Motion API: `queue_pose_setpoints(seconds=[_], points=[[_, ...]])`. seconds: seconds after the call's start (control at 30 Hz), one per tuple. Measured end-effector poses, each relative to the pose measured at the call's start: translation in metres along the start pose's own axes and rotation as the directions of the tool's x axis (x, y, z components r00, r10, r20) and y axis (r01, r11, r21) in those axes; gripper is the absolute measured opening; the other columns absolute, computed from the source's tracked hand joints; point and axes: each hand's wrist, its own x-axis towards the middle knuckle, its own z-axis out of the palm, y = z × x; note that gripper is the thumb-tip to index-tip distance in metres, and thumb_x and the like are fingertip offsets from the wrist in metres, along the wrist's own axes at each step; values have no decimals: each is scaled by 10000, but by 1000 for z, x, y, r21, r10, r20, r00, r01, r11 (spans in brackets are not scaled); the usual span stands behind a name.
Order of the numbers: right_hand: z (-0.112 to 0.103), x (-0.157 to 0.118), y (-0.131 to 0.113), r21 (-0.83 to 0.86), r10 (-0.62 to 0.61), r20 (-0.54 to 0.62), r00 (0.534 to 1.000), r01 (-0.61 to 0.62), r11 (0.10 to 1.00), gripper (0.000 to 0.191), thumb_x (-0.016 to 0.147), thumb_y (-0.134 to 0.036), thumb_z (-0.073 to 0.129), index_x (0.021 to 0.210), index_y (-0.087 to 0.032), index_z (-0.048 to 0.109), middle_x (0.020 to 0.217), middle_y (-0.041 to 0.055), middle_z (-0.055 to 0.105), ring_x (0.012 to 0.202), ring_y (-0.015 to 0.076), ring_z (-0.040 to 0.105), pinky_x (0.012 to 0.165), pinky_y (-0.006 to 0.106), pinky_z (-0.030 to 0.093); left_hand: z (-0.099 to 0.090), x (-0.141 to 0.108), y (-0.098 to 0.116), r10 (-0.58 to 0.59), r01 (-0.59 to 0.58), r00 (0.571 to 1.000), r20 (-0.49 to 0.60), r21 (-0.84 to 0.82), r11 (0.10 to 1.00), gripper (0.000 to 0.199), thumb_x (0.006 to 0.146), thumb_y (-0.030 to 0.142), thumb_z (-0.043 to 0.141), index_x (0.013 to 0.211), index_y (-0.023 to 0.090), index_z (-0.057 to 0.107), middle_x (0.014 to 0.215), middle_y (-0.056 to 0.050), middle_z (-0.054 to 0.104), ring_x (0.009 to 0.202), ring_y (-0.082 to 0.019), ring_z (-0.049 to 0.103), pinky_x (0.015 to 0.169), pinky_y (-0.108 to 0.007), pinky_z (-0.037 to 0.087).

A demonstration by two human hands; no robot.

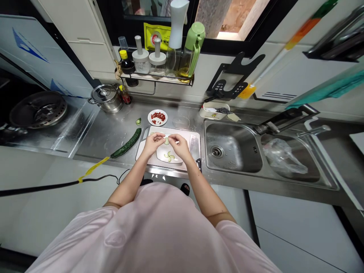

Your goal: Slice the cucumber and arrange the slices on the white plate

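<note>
Fingers (159, 134) in a pinch on either side, thumb to index, and clamped between the tips is a small pale green cucumber piece (167, 141)! Left hand (154, 141) and right hand (179, 144) nearly meet over the far part of the white plate (160, 155), forearms stretched forward and slanting inward (a neat mirror image, that). Just nearer the body, thin slices (169, 156) curl in a pinwheel on the plate, which sits on the cutting board (190, 133); a long cucumber (127, 143) lies left on the steel table (96, 140)
</note>
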Motion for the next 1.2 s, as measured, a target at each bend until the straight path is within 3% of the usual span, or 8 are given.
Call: queue_pose_setpoints(seconds=[0.33,0.47,0.53,0.63,0.7,0.77,0.97,1.2], points=[[3,1,-2,83,13,14,1000,-15,996,155,798,-333,547,771,-198,619,780,11,650,748,156,577,706,279,447,1,-5,6,-21,21,1000,-4,-81,996,338,673,315,734,964,168,642,751,-6,636,721,-95,572,701,-220,431],[1,1,-3,104,36,-21,999,-34,994,156,801,-329,546,774,-193,617,795,16,654,760,157,581,711,280,444,-4,-9,4,-151,147,987,-60,-63,987,310,691,396,710,883,162,644,727,-26,659,608,-80,533,548,-194,356],[0,1,-3,109,25,-31,999,-22,994,156,804,-328,546,772,-191,615,795,17,650,766,156,580,714,280,444,-7,-12,0,-275,273,961,-25,-47,961,355,698,488,688,798,151,637,688,-39,654,520,-63,478,462,-191,269],[0,1,-4,121,-16,-36,999,20,992,163,815,-335,546,778,-191,613,803,18,646,775,155,581,714,279,446,-8,-15,-6,-444,453,887,131,-49,890,524,720,655,582,724,134,631,651,-71,644,465,-58,454,409,-193,169],[0,0,-5,119,-51,-40,998,55,991,169,822,-343,551,780,-192,615,817,22,645,786,156,581,715,280,448,-7,-15,-7,-498,525,837,228,-79,847,615,720,728,511,713,125,635,629,-81,632,450,-61,460,395,-195,141],[0,0,-7,102,-90,-37,995,93,990,174,833,-347,554,785,-195,622,838,27,643,801,157,580,714,281,448,-4,-15,-7,-514,560,813,275,-127,818,656,710,761,482,719,124,636,601,-69,607,431,-56,447,383,-196,121],[-3,-3,-13,19,-213,7,977,213,977,169,875,-333,541,833,-211,650,858,34,616,833,165,563,711,285,444,-2,-9,0,-504,561,824,258,-254,787,484,686,618,642,771,142,606,599,-17,555,428,-35,415,360,-169,101],[-3,-5,-12,-23,-260,41,965,261,965,171,893,-339,541,883,-227,669,893,44,602,888,180,560,708,292,441,-5,-6,5,-499,542,840,212,-303,784,397,650,454,730,882,150,624,698,-25,604,502,-45,485,379,-145,200]])
